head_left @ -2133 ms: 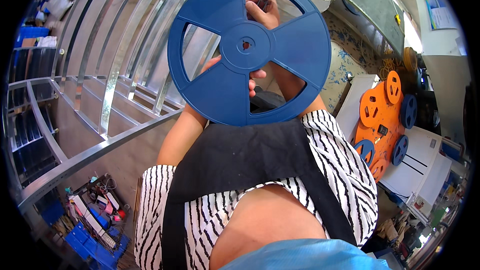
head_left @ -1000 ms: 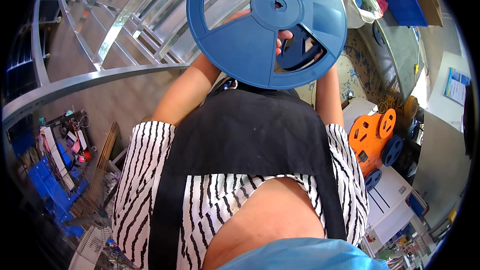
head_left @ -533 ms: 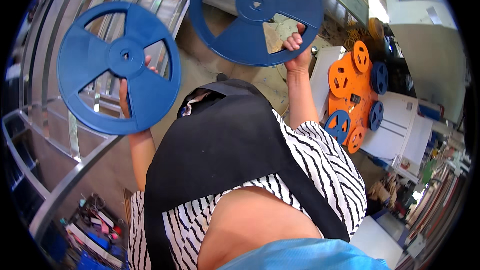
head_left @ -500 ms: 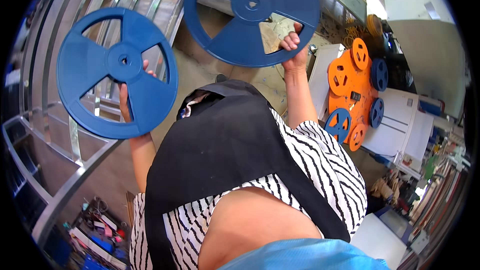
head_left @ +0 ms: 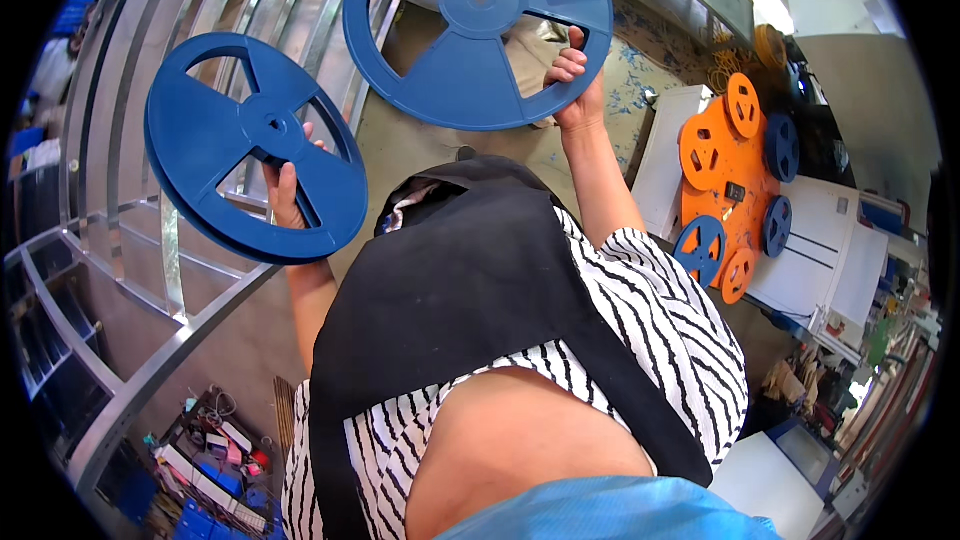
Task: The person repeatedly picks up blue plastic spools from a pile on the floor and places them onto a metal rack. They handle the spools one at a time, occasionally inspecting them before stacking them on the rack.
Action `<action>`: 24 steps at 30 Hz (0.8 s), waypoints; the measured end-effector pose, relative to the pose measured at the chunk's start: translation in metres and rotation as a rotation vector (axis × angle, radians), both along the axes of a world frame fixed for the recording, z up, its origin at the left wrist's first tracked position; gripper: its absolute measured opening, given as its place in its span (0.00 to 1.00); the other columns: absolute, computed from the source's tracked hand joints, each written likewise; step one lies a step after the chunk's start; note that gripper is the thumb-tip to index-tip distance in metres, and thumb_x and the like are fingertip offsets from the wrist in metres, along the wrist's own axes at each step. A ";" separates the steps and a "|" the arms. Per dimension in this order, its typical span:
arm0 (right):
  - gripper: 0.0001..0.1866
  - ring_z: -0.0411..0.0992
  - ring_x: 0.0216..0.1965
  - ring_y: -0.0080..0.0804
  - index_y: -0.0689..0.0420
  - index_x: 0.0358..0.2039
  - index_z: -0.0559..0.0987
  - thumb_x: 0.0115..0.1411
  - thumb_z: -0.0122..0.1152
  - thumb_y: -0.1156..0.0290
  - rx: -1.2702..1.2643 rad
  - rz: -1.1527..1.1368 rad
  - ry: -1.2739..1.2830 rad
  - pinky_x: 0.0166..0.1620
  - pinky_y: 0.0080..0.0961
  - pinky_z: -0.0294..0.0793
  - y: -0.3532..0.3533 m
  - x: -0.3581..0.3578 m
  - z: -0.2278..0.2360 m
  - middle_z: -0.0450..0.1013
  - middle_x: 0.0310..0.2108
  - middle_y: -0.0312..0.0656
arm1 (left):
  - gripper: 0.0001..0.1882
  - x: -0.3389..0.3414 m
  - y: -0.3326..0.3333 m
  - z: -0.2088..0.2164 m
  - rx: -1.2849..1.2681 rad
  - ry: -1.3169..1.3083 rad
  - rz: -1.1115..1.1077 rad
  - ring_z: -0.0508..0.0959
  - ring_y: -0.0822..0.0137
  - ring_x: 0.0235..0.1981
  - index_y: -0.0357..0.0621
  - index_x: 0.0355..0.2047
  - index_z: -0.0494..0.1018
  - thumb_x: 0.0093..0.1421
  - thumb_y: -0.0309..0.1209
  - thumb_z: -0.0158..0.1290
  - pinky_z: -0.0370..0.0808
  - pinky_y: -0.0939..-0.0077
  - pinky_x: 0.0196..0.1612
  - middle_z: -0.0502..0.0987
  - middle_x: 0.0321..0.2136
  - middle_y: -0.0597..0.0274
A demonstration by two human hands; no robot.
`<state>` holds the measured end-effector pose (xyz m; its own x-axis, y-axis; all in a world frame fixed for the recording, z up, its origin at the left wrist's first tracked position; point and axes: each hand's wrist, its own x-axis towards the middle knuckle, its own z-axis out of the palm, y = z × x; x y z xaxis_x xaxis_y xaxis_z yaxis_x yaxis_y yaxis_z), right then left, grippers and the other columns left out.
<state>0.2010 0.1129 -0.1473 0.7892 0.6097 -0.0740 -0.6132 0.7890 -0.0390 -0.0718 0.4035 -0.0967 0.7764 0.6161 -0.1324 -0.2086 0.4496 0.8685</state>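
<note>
Two large blue plastic reels are held up in front of me, one in each hand. The left reel (head_left: 195,115) leans at an angle, so the gap between its two flanges shows at the lower edge. My left hand (head_left: 287,198) is closed on it near the hub, its fingers reaching through the cut-outs and partly hidden. The right reel (head_left: 465,85) is farther out and faces me nearly flat. Around its lower right rim, my right hand (head_left: 580,90) is closed, with fingers curled through a cut-out.
A metal-barred rack (head_left: 172,250) stands at the left, close to the left reel. On the right, an orange machine plate (head_left: 735,210) carries several orange and blue reels, beside white cabinets (head_left: 810,240). A box of mixed small items (head_left: 215,460) lies at lower left.
The left reel has turned, showing its edge and gap, and has shifted slightly right in view. The right reel has moved a little left. Both hands keep their hold.
</note>
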 end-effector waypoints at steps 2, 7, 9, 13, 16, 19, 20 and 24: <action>0.22 0.68 0.23 0.20 0.59 0.51 0.72 0.66 0.48 0.56 0.004 -0.002 0.006 0.27 0.18 0.68 0.004 -0.004 0.001 0.69 0.23 0.32 | 0.29 0.001 -0.002 0.003 -0.041 -0.036 0.013 0.73 0.59 0.51 0.47 0.63 0.56 0.63 0.36 0.49 0.72 0.65 0.55 0.66 0.57 0.45; 0.25 0.66 0.22 0.19 0.57 0.50 0.72 0.65 0.47 0.49 -0.017 0.058 0.009 0.27 0.17 0.69 0.007 -0.002 -0.002 0.67 0.22 0.31 | 0.31 0.003 -0.002 0.002 -0.029 -0.045 0.037 0.74 0.59 0.50 0.47 0.63 0.55 0.61 0.36 0.51 0.73 0.66 0.54 0.66 0.57 0.45; 0.23 0.65 0.21 0.18 0.57 0.49 0.72 0.65 0.47 0.51 -0.031 0.072 -0.015 0.26 0.17 0.68 0.007 -0.002 0.000 0.66 0.21 0.30 | 0.32 0.002 -0.002 0.001 -0.016 -0.036 0.049 0.74 0.59 0.50 0.47 0.63 0.55 0.60 0.36 0.52 0.73 0.66 0.54 0.66 0.57 0.45; 0.23 0.64 0.20 0.18 0.58 0.49 0.72 0.67 0.45 0.52 -0.036 0.097 -0.073 0.24 0.16 0.66 0.013 -0.001 0.008 0.66 0.20 0.30 | 0.33 0.004 -0.004 0.005 0.028 -0.052 0.081 0.74 0.60 0.49 0.47 0.63 0.54 0.59 0.35 0.53 0.74 0.65 0.53 0.67 0.56 0.46; 0.25 0.64 0.19 0.19 0.59 0.50 0.71 0.66 0.44 0.50 -0.018 0.104 -0.097 0.24 0.16 0.65 0.017 -0.004 0.011 0.66 0.20 0.32 | 0.33 0.004 -0.007 0.007 0.083 0.002 0.139 0.75 0.61 0.48 0.47 0.62 0.55 0.59 0.34 0.55 0.74 0.66 0.51 0.69 0.54 0.48; 0.29 0.64 0.19 0.20 0.59 0.50 0.71 0.64 0.44 0.46 -0.018 0.114 -0.145 0.23 0.17 0.65 0.024 -0.004 0.014 0.67 0.20 0.33 | 0.31 0.009 -0.011 0.007 0.078 -0.046 0.215 0.75 0.63 0.47 0.48 0.62 0.55 0.60 0.29 0.52 0.74 0.68 0.51 0.72 0.52 0.51; 0.29 0.65 0.19 0.20 0.59 0.50 0.71 0.64 0.44 0.45 -0.031 0.114 -0.168 0.23 0.17 0.66 0.027 -0.004 0.018 0.67 0.21 0.33 | 0.30 0.011 -0.014 0.010 0.084 -0.034 0.229 0.75 0.63 0.47 0.48 0.62 0.55 0.60 0.29 0.52 0.73 0.69 0.51 0.72 0.52 0.51; 0.31 0.68 0.21 0.21 0.59 0.50 0.71 0.63 0.45 0.42 -0.192 0.093 -0.290 0.24 0.17 0.67 0.042 -0.006 0.043 0.70 0.22 0.34 | 0.29 0.018 -0.013 0.009 0.184 0.023 0.301 0.73 0.67 0.46 0.44 0.60 0.57 0.59 0.30 0.53 0.70 0.73 0.51 0.72 0.49 0.56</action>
